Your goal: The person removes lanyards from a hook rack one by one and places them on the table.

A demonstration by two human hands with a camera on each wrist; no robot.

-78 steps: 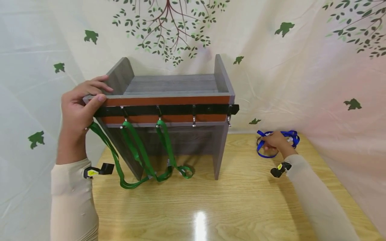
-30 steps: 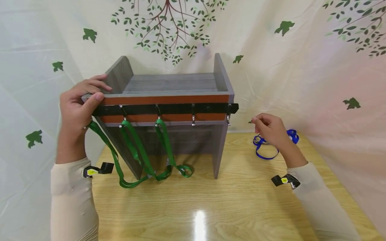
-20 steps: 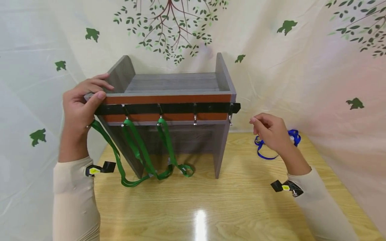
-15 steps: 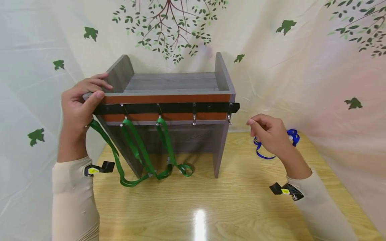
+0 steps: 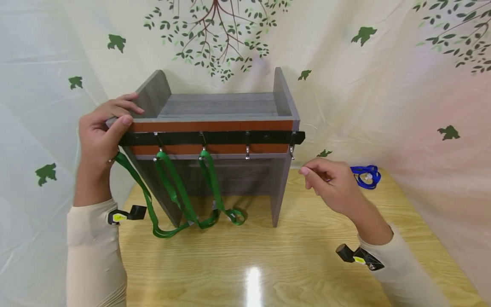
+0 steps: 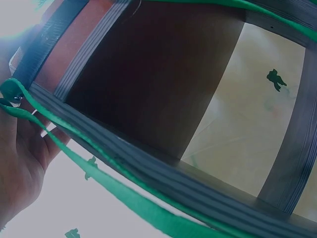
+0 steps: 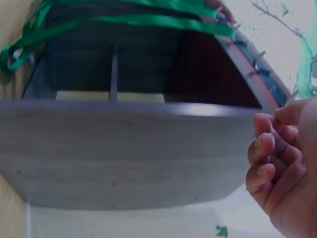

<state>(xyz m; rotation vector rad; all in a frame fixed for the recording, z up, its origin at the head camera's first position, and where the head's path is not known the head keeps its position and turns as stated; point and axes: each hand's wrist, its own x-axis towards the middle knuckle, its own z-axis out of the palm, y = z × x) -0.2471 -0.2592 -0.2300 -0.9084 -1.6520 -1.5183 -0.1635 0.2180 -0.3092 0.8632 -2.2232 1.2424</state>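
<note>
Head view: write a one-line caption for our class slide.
Left hand grips a grey shelf hung with green straps; right hand hovers beside it; blue strap coiled on the table.

Wood-grain table (image 5: 215, 260) bearing gray shelf unit (image 5: 220, 105), blue lanyard (image 5: 377, 175), lower ends of green lanyards (image 5: 183, 194)

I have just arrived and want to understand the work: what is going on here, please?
A person's left hand grips the left front corner of a gray shelf. The right hand is near its right side, fingers curled, with nothing visible in it. Green straps hang from hooks on the front; the two rightmost hooks hold none. A blue strap lies on the table, beyond the right hand.
</note>
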